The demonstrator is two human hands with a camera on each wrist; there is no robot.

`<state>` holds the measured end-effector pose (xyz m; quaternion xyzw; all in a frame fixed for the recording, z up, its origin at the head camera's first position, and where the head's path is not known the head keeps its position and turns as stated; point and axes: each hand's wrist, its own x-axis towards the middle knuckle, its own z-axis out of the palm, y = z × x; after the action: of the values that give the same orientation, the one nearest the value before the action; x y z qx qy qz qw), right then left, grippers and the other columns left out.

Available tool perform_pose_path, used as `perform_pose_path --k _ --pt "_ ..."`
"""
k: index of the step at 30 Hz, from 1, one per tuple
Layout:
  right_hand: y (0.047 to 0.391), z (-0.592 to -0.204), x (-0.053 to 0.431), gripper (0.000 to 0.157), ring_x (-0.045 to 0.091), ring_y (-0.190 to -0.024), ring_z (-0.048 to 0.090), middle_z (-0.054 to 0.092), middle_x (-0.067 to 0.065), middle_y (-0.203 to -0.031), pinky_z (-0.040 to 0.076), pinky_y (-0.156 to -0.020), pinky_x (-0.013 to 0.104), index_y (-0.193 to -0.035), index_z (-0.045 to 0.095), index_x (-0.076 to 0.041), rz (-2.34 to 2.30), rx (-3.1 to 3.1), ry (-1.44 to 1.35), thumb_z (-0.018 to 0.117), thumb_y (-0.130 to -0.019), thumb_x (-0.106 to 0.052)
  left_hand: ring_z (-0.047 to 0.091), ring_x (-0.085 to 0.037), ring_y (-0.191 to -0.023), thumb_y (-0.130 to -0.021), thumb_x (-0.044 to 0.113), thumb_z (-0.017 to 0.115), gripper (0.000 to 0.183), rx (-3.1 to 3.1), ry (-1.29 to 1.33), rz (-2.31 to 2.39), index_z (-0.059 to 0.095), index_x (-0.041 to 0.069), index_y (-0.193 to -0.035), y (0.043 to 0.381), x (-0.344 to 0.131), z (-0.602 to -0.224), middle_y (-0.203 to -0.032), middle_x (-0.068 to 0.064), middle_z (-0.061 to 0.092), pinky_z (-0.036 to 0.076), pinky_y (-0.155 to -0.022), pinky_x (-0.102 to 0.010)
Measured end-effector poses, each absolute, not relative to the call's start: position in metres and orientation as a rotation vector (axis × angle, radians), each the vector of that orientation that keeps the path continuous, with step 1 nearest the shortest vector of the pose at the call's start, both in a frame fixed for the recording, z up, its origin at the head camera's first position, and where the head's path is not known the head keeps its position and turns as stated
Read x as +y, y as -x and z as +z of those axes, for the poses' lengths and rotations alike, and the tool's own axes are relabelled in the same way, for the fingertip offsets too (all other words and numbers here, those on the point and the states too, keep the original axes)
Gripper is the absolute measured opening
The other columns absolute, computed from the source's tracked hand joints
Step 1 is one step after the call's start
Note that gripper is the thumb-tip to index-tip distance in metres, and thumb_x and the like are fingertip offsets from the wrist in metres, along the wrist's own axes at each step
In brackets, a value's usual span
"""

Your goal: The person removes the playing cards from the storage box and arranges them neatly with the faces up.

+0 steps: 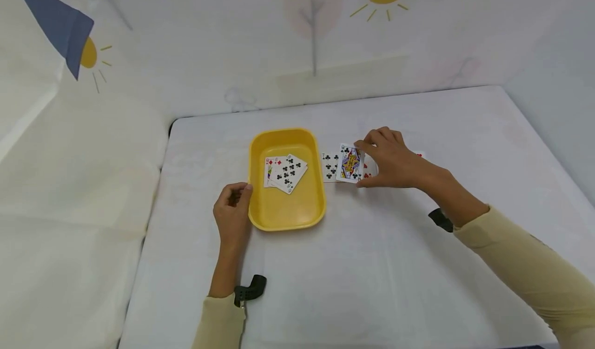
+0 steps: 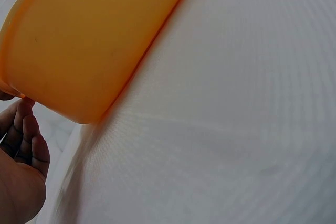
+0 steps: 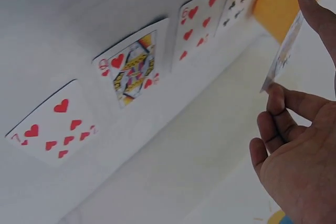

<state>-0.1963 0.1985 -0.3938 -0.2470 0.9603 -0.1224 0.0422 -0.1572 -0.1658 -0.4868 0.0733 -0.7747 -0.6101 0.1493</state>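
My right hand pinches a queen of clubs playing card by its edges between thumb and fingers, raised above a row of cards. In the right wrist view the held card appears nearly edge-on. My left hand holds the rim of a yellow tray at its left side, thumb and fingers at the edge. Overlapping cards lie face up in the tray, a clubs card on top and red diamond cards partly covered beneath it.
Right of the tray lies the card row: a seven of clubs, a six of hearts, a queen of hearts and a seven of hearts. My right hand hides part of it in the head view. A patterned white cloth hangs behind the table.
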Motion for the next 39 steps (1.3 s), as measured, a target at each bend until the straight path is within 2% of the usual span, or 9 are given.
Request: perform_pose_path --k 9,15,27,39 --pt "0.194 -0.399 0.237 0.087 0.035 -0.118 0.035 0.049 0.013 -0.117 0.024 -0.098 0.055 -0.137 0.055 0.002 -0.373 2.958 0.726 0.091 -0.069 -0.039 0.055 -0.018 -0.085 -0.096 0.026 0.068 0.023 -2.236 -0.252 -1.765 0.071 0.005 -0.106 0.157 -0.164 -0.484 -0.097 -0.008 0.065 0.045 -0.075 -0.023" --pt "0.192 -0.400 0.255 0.085 0.037 -0.118 0.035 0.049 0.014 -0.116 0.026 -0.095 0.056 -0.136 0.055 0.003 -0.374 2.952 0.686 0.092 -0.069 -0.036 0.054 -0.018 -0.084 -0.097 0.016 0.066 0.020 -2.256 -0.259 -1.757 0.069 -0.002 -0.106 0.148 -0.156 -0.460 -0.096 -0.012 0.064 0.045 -0.074 -0.022" --pt "0.193 -0.408 0.287 0.084 0.038 -0.115 0.037 0.051 0.016 -0.117 0.029 -0.092 0.055 -0.135 0.057 0.001 -0.353 2.955 0.608 0.092 -0.068 -0.035 0.054 -0.019 -0.084 -0.097 0.015 0.066 0.019 -2.251 -0.242 -1.765 0.069 -0.002 -0.106 0.143 -0.153 -0.448 -0.096 -0.012 0.063 0.045 -0.074 -0.021" --pt "0.189 -0.405 0.313 0.087 0.043 -0.122 0.033 0.049 0.021 -0.122 0.025 -0.099 0.062 -0.137 0.055 0.001 -0.320 2.942 0.492 0.093 -0.067 -0.034 0.054 -0.015 -0.081 -0.097 0.012 0.066 0.018 -2.231 -0.197 -1.769 0.069 -0.004 -0.104 0.142 -0.156 -0.449 -0.094 -0.012 0.064 0.046 -0.072 -0.021"
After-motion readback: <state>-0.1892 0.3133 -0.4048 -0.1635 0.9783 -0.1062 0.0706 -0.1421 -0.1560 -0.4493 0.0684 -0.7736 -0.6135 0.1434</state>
